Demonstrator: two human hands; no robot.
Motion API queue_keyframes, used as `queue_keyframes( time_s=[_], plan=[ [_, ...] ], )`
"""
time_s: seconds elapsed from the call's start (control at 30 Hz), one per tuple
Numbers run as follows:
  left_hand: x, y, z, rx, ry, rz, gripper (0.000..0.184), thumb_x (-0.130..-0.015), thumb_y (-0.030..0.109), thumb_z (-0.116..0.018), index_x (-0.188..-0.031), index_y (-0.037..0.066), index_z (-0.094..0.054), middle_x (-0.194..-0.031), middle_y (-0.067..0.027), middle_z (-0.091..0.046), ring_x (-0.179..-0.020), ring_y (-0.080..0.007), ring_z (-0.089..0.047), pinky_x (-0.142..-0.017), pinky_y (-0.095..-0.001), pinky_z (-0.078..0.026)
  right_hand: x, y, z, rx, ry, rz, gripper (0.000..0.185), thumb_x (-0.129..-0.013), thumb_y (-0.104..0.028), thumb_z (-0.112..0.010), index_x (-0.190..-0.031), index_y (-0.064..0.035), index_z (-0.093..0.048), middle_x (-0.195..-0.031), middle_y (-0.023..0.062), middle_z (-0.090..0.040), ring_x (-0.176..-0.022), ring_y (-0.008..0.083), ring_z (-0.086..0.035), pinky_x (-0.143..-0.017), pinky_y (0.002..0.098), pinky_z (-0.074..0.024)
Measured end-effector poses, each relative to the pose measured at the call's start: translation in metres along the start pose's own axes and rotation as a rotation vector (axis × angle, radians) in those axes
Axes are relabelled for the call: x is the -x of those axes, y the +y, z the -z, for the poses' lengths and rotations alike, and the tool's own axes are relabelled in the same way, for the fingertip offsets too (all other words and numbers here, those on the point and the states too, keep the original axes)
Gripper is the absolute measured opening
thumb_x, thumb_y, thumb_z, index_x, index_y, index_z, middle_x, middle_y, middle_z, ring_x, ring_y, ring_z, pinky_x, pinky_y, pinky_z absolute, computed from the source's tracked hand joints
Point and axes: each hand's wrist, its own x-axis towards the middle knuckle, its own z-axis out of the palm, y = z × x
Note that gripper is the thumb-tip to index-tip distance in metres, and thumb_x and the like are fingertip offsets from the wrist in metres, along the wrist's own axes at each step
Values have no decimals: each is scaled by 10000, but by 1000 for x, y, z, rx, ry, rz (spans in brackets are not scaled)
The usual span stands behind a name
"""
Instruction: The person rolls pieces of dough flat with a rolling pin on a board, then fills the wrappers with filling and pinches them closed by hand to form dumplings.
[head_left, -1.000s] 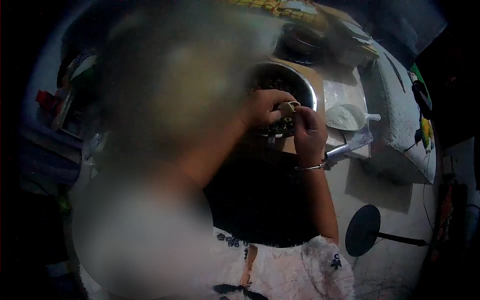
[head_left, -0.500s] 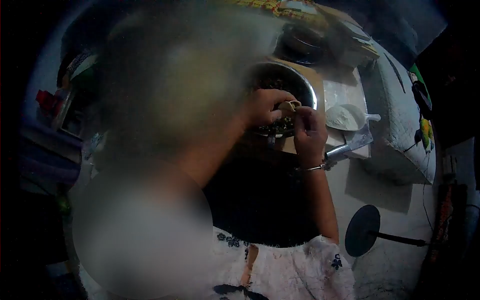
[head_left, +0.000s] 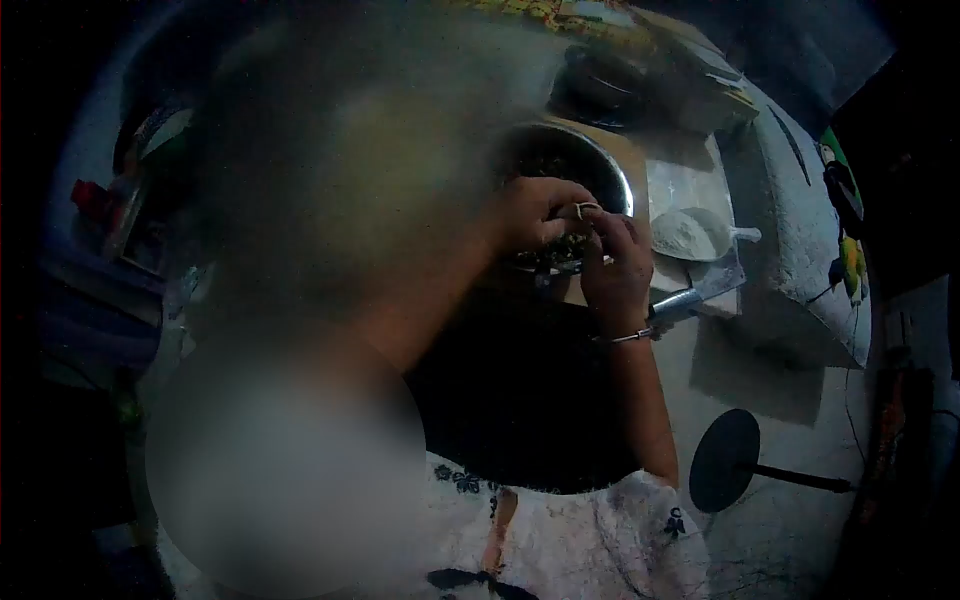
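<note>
Over a round metal bowl (head_left: 622, 185) of dark, chopped filling, my left hand (head_left: 530, 213) pinches a small, pale folded wrapper (head_left: 586, 209) between its fingertips. My right hand (head_left: 618, 265) meets it from the right, its thumb and fingers closed on the wrapper's edge. Much of the wrapper is hidden by the fingers. A bracelet circles my right wrist. Right of my right hand is a white bowl of flour (head_left: 684, 236) with a handle.
The metal bowl rests on a brown board (head_left: 630, 158). A metallic cylinder (head_left: 676, 304) lies below the flour bowl. Behind are a dark pot (head_left: 603, 85) and stacked boxes (head_left: 705, 95). A dark round disc on a rod (head_left: 726, 461) is at the lower right. Blur covers the left.
The wrapper's opening looks narrower, and less of the wrapper shows between my fingers. My right hand has shifted slightly left and turned its fingers over the edge. The picture is dimmer.
</note>
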Motion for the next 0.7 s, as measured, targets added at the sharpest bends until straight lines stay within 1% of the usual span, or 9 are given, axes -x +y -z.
queue_keyframes(
  time_s=[0.13, 0.2, 0.23, 0.3, 0.33, 0.47, 0.57, 0.63, 0.7],
  plan=[
    [4, -4, -2, 41, 1, 6, 300, -787, 143, -683, -1078, 84, -642, -1009, -130, -668, -909, -268, -653, -794, -350, -510, -1, -6, 5, -89, -82, -66, 201, -844, -42, -608, -1029, -110, -644, -973, 127, -607, -808, 275, -636, -666, 337, -530],
    [4, -3, -2, 88, 9, 22, 300, -785, 144, -685, -1076, 83, -643, -1012, -130, -667, -910, -266, -653, -795, -351, -510, 1, 1, 1, -219, 2, -50, 201, -829, -24, -615, -1022, -80, -632, -975, 127, -608, -806, 249, -637, -679, 323, -528],
    [3, -3, -1, 76, 11, 18, 297, -789, 154, -688, -1074, 82, -644, -1005, -130, -668, -903, -261, -654, -791, -350, -511, 5, 6, -2, -218, 1, -50, 201, -829, -24, -615, -1022, -80, -632, -975, 127, -608, -806, 249, -637, -679, 323, -528],
    [2, -1, 1, 62, 15, 12, 294, -794, 165, -691, -1072, 82, -644, -998, -130, -669, -896, -257, -655, -787, -349, -512, 11, 13, -8, -455, 120, -228, 197, -812, -4, -631, -1005, -43, -617, -955, 103, -616, -797, 200, -632, -687, 305, -521],
    [2, 0, 1, 40, 26, -12, 291, -798, 172, -691, -1071, 81, -645, -989, -128, -669, -883, -252, -654, -781, -344, -512, 12, 15, -4, -356, 87, -238, 193, -802, 9, -643, -989, -17, -604, -939, 83, -622, -800, 165, -624, -696, 288, -517],
    [2, 1, -1, -4, 40, -18, 278, -806, 176, -685, -1064, 80, -646, -971, -125, -667, -846, -253, -650, -767, -338, -512, 13, 12, -5, -367, 78, -182, 178, -806, 1, -649, -977, -29, -612, -916, 81, -619, -787, 164, -623, -686, 283, -514],
    [3, 2, -1, 53, 44, -36, 271, -807, 174, -682, -1060, 80, -646, -971, -129, -665, -844, -258, -648, -768, -337, -512, 6, 1, -1, -274, 77, -155, 136, -805, -16, -660, -932, -42, -621, -881, 78, -609, -757, 178, -622, -659, 280, -507],
    [2, -1, -1, 38, 39, -44, 271, -807, 172, -682, -1059, 79, -646, -972, -132, -664, -847, -258, -648, -770, -337, -512, 4, 1, 1, -167, 25, -114, 104, -800, -23, -668, -890, -50, -623, -852, 76, -595, -725, 196, -617, -633, 281, -499],
    [3, -1, -1, 23, 35, -54, 271, -806, 170, -682, -1058, 77, -646, -973, -135, -664, -850, -258, -648, -771, -336, -512, 3, 0, 3, -144, 17, -114, 100, -798, -22, -668, -882, -49, -620, -847, 78, -593, -719, 201, -615, -628, 284, -497]
  ],
)
